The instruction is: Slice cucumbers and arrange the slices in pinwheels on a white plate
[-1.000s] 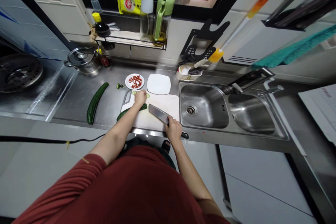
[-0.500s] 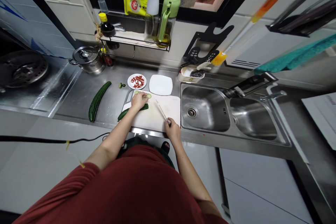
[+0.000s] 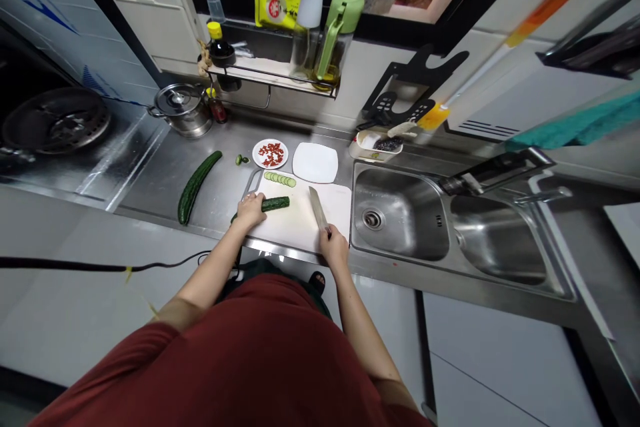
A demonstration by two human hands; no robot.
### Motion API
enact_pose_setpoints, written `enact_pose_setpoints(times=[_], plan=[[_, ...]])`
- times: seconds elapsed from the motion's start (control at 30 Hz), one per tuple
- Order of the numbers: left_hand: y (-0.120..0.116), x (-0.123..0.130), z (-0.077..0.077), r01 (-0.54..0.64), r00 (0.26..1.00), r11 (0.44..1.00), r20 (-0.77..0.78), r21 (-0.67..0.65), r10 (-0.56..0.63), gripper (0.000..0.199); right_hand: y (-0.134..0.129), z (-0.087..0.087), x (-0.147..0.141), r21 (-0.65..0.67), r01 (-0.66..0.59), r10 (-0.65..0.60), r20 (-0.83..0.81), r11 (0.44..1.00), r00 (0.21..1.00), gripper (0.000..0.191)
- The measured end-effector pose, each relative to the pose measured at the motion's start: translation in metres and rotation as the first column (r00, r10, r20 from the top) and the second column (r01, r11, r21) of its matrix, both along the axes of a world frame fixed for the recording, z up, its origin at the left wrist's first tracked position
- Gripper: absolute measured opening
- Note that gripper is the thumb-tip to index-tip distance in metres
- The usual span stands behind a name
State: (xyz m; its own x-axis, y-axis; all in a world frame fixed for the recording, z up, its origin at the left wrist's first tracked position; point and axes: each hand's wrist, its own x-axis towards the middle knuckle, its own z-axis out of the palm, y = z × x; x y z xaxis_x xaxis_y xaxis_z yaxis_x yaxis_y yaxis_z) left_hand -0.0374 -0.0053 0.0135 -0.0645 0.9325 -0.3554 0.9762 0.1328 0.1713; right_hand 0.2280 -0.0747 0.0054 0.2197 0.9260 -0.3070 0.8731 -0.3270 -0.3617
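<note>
My left hand [image 3: 251, 211] is closed over a cut cucumber [image 3: 276, 203] that lies across the white cutting board [image 3: 300, 230]; the cucumber's middle is hidden beneath the fingers. In my right hand [image 3: 334, 244] is the handle of a kitchen knife [image 3: 318, 209], its blade pointing away from me over the board's right part, apart from the cucumber. A row of overlapping cucumber slices [image 3: 280, 179] rests along the board's far edge.
Left of the board lies a whole cucumber [image 3: 198, 187]. Behind the board stand a plate with red pieces [image 3: 257, 159], a white square plate [image 3: 315, 163] and small cucumber ends [image 3: 239, 159]. A double sink [image 3: 400, 250] adjoins on the right; a lidded pot [image 3: 187, 121] stands back left.
My left hand has moved from the slices back toward me and onto the cut cucumber. The knife in my right hand has turned, showing more of its blade. The view has shifted slightly.
</note>
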Motion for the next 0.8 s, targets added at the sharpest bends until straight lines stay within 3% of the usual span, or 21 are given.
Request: enact_pose_setpoints(times=[0.37,0.53,0.67,0.8], plan=[[-0.005,-0.008,-0.003,-0.005,0.997,0.995,0.081,0.095,-0.003,0.040,0.005,-0.005,-0.002,-0.035,0.001,0.000,0.028,0.999,1.000,0.040],[0.005,-0.015,0.005,-0.231,0.968,0.958,0.137,0.170,0.209,0.044,0.005,-0.008,-0.003,-0.024,0.000,0.001,0.037,1.000,0.999,0.038],[0.015,-0.023,0.012,-0.481,0.875,0.846,0.188,0.230,0.446,0.045,0.004,-0.008,-0.005,-0.038,-0.004,0.006,0.057,0.999,0.998,0.038],[0.019,-0.031,0.010,-0.617,0.786,0.747,0.239,0.246,0.571,0.047,0.003,-0.009,-0.006,-0.042,-0.008,0.011,0.077,0.999,0.997,0.038]])
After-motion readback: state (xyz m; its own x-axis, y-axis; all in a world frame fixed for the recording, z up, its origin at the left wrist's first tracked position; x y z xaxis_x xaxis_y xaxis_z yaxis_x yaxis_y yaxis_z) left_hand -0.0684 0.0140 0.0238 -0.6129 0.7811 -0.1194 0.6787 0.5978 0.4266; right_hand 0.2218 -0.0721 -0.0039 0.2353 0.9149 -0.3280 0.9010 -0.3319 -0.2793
